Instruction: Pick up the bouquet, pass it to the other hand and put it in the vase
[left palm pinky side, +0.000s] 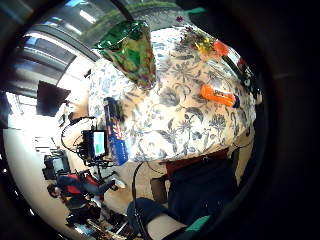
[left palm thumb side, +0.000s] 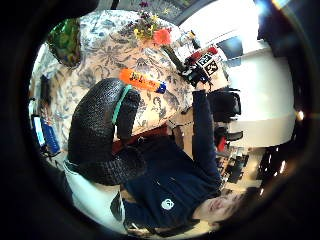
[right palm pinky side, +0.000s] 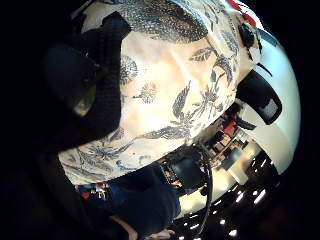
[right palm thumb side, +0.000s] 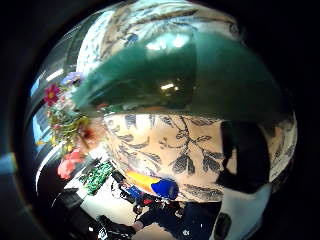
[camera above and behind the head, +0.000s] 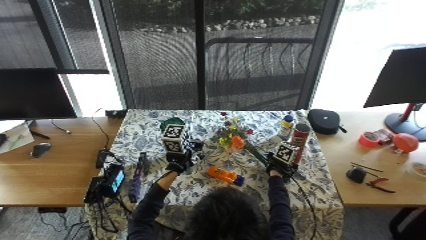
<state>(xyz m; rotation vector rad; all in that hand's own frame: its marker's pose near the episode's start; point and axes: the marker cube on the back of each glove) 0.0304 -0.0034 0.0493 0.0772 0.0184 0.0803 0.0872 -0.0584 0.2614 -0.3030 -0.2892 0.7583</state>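
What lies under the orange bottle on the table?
The orange bottle lies on its side on the floral tablecloth, between both hands. The cloth covers the tabletop beneath, so its surface cannot be seen.

Daylight pours in through the tall windows (camera above and behind the head: 219, 55) across the top of the outside view; the upper right corner is blown out to white, while the upper left stays dim. The floral tablecloth (camera above and behind the head: 200, 185) is evenly lit, with only soft shadows. Each palm view is a round fisheye picture ringed in black, with straight lines bowed toward the rim. Bright window glare washes out the right side of the left thumb side view. In the right thumb side view the green stem (right palm thumb side: 185, 75) is blurred and carries white highlights. The right little finger side view is the darkest, its left half lost in shadow
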